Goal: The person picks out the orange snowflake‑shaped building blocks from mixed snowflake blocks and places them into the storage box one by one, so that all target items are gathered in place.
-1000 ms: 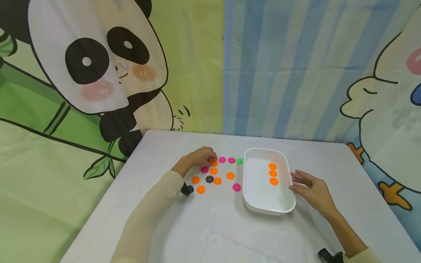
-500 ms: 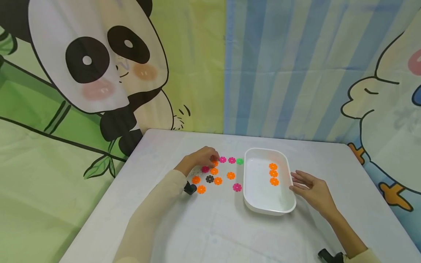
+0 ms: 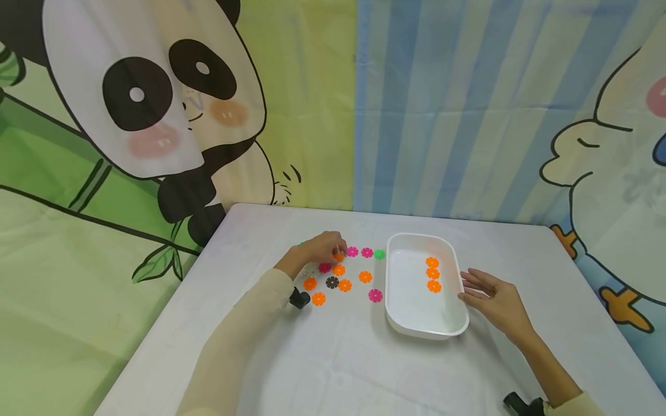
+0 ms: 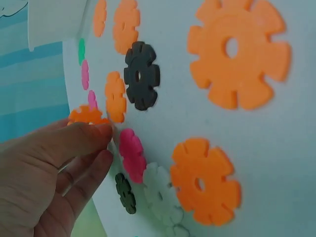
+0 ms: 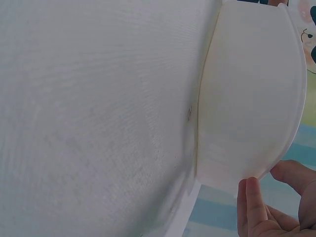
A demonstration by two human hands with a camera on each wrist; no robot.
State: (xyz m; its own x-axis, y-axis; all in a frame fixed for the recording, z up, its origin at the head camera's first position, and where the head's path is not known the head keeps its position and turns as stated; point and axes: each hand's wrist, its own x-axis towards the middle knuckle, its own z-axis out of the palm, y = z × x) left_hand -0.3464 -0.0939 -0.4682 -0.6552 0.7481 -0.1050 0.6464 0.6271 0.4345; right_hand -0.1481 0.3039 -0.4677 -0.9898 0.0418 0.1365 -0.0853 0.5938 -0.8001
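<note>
My left hand (image 3: pixel 319 247) pinches an orange flower-shaped plastic disc (image 4: pixel 86 114) between thumb and fingers. In the left wrist view the disc is tilted and partly hidden by the thumb. Around that hand lie more notched discs: a black one (image 3: pixel 332 282), a pink one (image 3: pixel 325 267), a green one (image 3: pixel 379 254), several orange ones and a clear one (image 4: pixel 160 192). My right hand (image 3: pixel 496 303) touches the right side of a white tray (image 3: pixel 416 334). Its thumb is at the rim and its straight fingers (image 5: pixel 253 200) rest on the outer wall.
Three orange discs (image 3: pixel 432 273) lie in a row inside the tray. Everything stands on a white table (image 3: pixel 333 370). A printed cloth backdrop (image 3: pixel 442 115) hangs behind the table's far edge. Further discs lie between my left forearm and the tray.
My left hand has shifted slightly right, its fingers on the orange disc, which now looks tilted. The right hand and tray have stayed in place.
</note>
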